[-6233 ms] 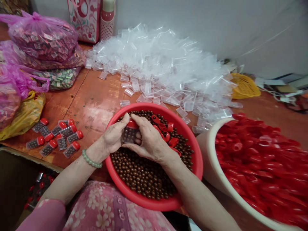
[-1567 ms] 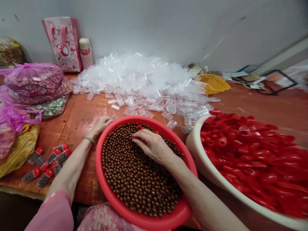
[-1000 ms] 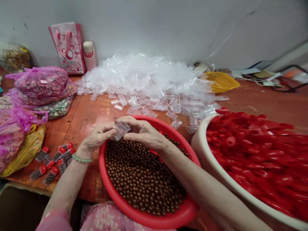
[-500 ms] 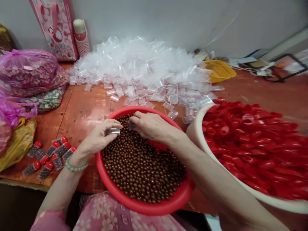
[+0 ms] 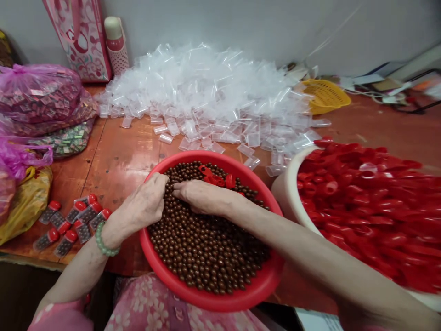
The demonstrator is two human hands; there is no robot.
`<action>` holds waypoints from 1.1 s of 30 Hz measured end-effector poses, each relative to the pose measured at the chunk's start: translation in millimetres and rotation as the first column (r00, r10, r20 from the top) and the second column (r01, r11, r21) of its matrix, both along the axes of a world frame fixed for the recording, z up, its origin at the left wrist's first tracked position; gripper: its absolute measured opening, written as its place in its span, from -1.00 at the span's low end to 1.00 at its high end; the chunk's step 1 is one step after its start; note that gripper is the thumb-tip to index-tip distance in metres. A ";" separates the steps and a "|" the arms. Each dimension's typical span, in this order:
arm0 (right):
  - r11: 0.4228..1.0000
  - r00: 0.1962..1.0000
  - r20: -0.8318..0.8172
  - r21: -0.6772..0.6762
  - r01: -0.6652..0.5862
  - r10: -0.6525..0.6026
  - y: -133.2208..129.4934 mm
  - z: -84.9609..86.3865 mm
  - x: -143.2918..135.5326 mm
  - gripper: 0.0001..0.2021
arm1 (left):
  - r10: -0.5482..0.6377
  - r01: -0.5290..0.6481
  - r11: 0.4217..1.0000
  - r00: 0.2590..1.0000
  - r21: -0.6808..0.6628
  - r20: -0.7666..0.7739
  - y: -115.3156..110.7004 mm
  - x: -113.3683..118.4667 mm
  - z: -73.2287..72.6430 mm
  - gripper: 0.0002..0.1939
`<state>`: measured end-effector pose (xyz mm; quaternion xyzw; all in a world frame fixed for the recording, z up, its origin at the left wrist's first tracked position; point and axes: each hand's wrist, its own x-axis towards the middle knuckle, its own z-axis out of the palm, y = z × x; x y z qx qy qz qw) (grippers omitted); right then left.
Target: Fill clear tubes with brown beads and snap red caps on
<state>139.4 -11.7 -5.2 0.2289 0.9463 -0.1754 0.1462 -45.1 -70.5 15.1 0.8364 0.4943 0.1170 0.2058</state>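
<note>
A red round basin [image 5: 275,230] full of small glossy brown balls [image 5: 203,257] sits in front of me. My left hand [image 5: 146,202] is closed in a fist over the basin's left rim, knuckles up; whatever lies inside it is hidden. Close by, my right hand [image 5: 195,193] reaches across the balls, its fingers pressed together and pointing left, tips low among them. I cannot make out what those fingers hold. Beyond my right wrist, several red plastic caps [image 5: 215,177] lie on the balls.
Clear plastic containers [image 5: 206,92] are heaped at the back. A white tub [image 5: 292,188] of red caps [image 5: 365,211] stands to the right, a yellow basket [image 5: 325,96] behind it. Filled red-capped containers [image 5: 70,223] lie left, near plastic bags [image 5: 41,105].
My left hand has turned over and closed; the clear container seen in it is now hidden. The right hand has moved left and down, its clear container also out of sight, uncovering red caps.
</note>
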 end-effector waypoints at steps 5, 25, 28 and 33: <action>0.963 0.988 -0.153 -0.269 -0.020 -0.022 2.5 -9.0 13.9 -0.67 | -0.028 0.024 0.999 0.996 -0.039 -0.090 5.6 2.0 0.6 -0.76; 0.691 0.800 -0.345 -0.713 0.117 -0.491 -24.9 19.6 70.8 -0.64 | -0.510 0.483 0.860 0.830 -0.165 -0.226 41.9 38.2 -6.1 -0.73; 0.668 0.770 -0.335 -0.729 0.153 -0.542 -29.8 20.9 83.1 -0.61 | -0.581 0.549 0.813 0.788 -0.194 -0.204 36.0 45.7 -6.4 -0.70; 0.614 0.703 -0.315 -0.759 0.217 -0.638 -34.0 20.9 98.0 -0.60 | -0.644 0.623 0.748 0.764 -0.230 -0.026 34.1 47.4 -12.4 -0.68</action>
